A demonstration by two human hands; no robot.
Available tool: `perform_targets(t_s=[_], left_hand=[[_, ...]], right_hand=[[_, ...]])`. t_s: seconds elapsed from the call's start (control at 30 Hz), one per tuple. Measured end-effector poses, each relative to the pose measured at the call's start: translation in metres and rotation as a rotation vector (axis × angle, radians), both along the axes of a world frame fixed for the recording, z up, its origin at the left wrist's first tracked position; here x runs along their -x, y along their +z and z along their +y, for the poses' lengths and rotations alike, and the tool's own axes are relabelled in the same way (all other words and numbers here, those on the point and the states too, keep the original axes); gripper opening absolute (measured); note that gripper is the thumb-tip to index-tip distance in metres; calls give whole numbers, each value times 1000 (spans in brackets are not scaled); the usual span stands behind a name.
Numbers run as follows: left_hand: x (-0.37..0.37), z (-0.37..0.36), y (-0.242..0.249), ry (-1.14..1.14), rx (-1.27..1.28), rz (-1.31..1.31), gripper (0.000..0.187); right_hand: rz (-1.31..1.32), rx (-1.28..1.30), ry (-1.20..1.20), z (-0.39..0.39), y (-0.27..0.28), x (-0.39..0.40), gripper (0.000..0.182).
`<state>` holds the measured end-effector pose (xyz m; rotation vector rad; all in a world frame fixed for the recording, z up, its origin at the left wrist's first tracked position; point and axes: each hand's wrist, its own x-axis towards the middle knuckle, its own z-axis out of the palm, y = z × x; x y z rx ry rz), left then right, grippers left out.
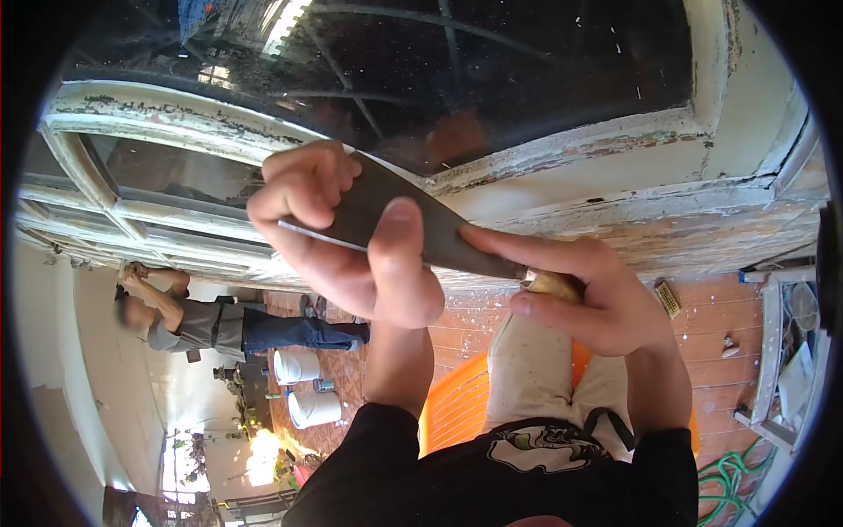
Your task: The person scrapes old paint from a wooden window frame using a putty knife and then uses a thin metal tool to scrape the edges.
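Note:
A putty knife (443, 235) with a wide, dark metal blade is held up between my hands, in front of the window frame. My left hand (395, 285) pinches the broad end of the blade, with the thumb on its face and curled fingers near its edge. The short, light-coloured handle (555, 285) is in my right hand (619, 303); its forefinger lies along the narrow part of the blade. The palm covers much of the handle. Just beyond stands the old window frame (562, 167), its white paint worn and flaking, around dark glass (527, 79).
Under me is an orange plastic chair (457, 404). A brush (667, 299) lies on the tiled floor (711, 329), which is speckled with chips. White buckets (314, 408) stand at left, near another person (206, 327) with raised hands. A green hose (724, 483) and a ladder-like frame (773, 351) are at right.

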<state>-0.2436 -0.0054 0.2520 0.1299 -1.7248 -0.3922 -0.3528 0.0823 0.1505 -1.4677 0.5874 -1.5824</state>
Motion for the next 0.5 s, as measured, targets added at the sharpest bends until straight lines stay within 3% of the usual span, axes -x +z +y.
perform_targets(t_s=[0.13,0.27,0.4,0.5], left_hand=[[-14,-6,-7,-96,52,-7,35],[-1,0,-3,-41,-29,14,34],[-5,-2,-5,-83,13,3,34],[4,3,0,-29,-136,45,37]], right_hand=[[171,-2,-13,4,-3,10,52],[85,-25,4,1,3,11,52],[167,26,5,-1,9,22,53],[137,73,27,-6,5,18,53]])
